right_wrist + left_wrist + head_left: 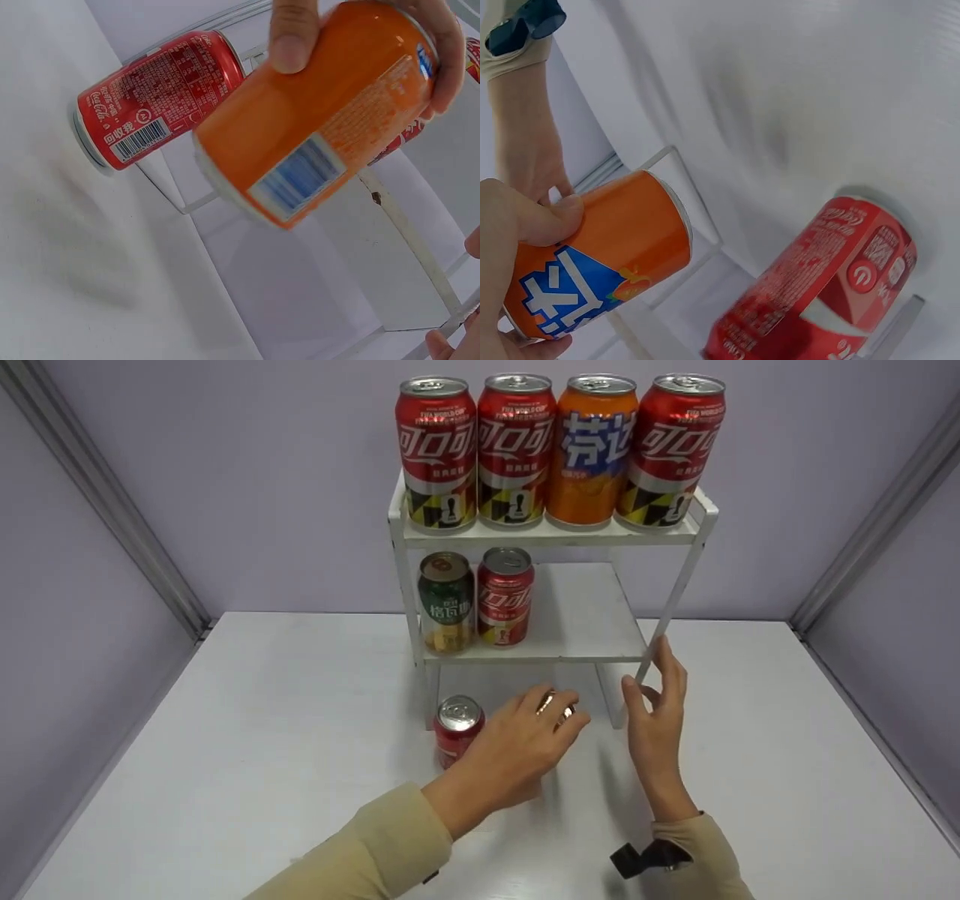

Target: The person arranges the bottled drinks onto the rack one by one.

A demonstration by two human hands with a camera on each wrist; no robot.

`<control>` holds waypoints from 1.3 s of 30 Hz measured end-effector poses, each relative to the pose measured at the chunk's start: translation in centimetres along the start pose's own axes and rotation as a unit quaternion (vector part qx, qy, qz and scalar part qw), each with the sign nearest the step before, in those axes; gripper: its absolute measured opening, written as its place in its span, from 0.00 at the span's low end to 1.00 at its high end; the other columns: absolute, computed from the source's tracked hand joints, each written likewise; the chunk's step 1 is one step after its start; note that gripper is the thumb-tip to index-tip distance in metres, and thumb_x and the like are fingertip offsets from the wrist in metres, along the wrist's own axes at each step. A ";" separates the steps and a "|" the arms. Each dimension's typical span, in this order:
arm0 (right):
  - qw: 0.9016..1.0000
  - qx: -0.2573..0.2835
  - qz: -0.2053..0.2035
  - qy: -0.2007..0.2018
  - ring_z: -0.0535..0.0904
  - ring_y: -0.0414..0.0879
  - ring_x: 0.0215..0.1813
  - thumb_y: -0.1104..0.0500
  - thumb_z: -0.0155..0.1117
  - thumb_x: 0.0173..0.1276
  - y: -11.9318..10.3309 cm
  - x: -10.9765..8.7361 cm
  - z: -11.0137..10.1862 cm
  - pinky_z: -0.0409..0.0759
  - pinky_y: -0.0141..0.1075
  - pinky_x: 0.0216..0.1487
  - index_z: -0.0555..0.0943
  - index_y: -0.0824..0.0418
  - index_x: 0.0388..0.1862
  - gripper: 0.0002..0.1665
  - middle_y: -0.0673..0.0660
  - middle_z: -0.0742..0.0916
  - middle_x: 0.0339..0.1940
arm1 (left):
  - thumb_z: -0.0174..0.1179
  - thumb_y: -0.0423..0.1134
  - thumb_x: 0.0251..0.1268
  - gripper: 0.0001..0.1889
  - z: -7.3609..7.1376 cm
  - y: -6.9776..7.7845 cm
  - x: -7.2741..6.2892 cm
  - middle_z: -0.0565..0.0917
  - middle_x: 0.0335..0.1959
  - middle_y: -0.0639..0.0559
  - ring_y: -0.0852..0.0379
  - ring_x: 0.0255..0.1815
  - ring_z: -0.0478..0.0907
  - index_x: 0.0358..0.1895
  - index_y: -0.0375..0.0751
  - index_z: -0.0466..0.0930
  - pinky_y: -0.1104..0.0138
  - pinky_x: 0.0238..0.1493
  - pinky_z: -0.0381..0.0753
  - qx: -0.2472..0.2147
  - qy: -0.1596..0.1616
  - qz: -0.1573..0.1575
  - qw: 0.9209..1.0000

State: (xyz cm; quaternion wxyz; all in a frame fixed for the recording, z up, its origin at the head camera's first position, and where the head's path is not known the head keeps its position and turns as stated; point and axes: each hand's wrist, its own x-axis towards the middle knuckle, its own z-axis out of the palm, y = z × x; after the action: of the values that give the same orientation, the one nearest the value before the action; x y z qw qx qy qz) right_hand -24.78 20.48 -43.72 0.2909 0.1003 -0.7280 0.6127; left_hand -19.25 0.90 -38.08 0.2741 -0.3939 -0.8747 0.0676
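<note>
My left hand (pixel 517 746) grips an orange soda can (pixel 615 247), fingers and thumb wrapped round its upper part. In the right wrist view the can (pixel 315 112) hangs tilted over the white table; the hand hides it in the head view. Beside it, a red cola can (pixel 454 742) stands upright on the table at the lower left of the white two-tier rack (pixel 551 540). At the rack's front right post, my right hand (pixel 660 727) holds on, thumb and fingers on either side of the post.
Three red cola cans (pixel 435 450) and another orange can (pixel 592 450) line the top tier. A green-and-gold can (pixel 447 604) and a red can (pixel 505 596) stand at the left of the lower tier. Purple-grey walls (pixel 262 472) enclose the table (pixel 300 720).
</note>
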 end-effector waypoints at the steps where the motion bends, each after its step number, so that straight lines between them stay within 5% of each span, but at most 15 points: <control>1: 1.000 0.002 0.000 -0.001 0.59 0.51 0.73 0.70 0.58 0.72 0.0 0.0 0.0 0.68 0.33 0.58 0.56 0.62 0.79 0.39 0.60 0.67 0.71 | 0.71 0.37 0.51 0.29 -0.4 -0.2 0.2 0.75 0.60 0.47 0.47 0.58 0.73 0.59 0.46 0.73 0.60 0.56 0.78 0.003 0.000 0.000 1.000; 10: 1.000 -0.001 0.007 0.002 0.60 0.50 0.73 0.70 0.58 0.72 -0.2 0.0 0.0 0.68 0.34 0.58 0.56 0.61 0.79 0.40 0.59 0.67 0.71 | 0.71 0.39 0.53 0.29 -3.0 -2.6 2.1 0.73 0.61 0.45 0.46 0.60 0.72 0.60 0.44 0.73 0.60 0.62 0.74 0.040 0.041 0.012 0.998; 19: 1.000 -0.008 0.005 0.000 0.59 0.50 0.73 0.69 0.57 0.73 0.0 0.1 0.0 0.67 0.34 0.58 0.54 0.61 0.79 0.39 0.59 0.66 0.71 | 0.66 0.36 0.55 0.25 -3.1 -4.4 4.1 0.73 0.60 0.44 0.45 0.60 0.71 0.58 0.42 0.70 0.60 0.59 0.76 0.067 0.103 0.033 0.992; 39: 1.000 -0.006 0.008 0.003 0.60 0.50 0.73 0.68 0.58 0.73 -0.2 0.1 0.0 0.68 0.32 0.58 0.56 0.60 0.79 0.39 0.59 0.67 0.71 | 0.68 0.32 0.57 0.27 -2.7 -6.7 7.0 0.72 0.63 0.43 0.45 0.63 0.70 0.60 0.43 0.71 0.60 0.68 0.68 0.011 0.062 -0.024 0.998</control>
State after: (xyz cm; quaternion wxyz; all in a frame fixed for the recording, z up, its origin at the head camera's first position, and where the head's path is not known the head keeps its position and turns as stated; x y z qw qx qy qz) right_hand -24.73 20.50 -43.54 0.2889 0.0904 -0.7314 0.6111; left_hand -25.95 1.18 -30.62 0.3341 -0.3726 -0.8645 0.0462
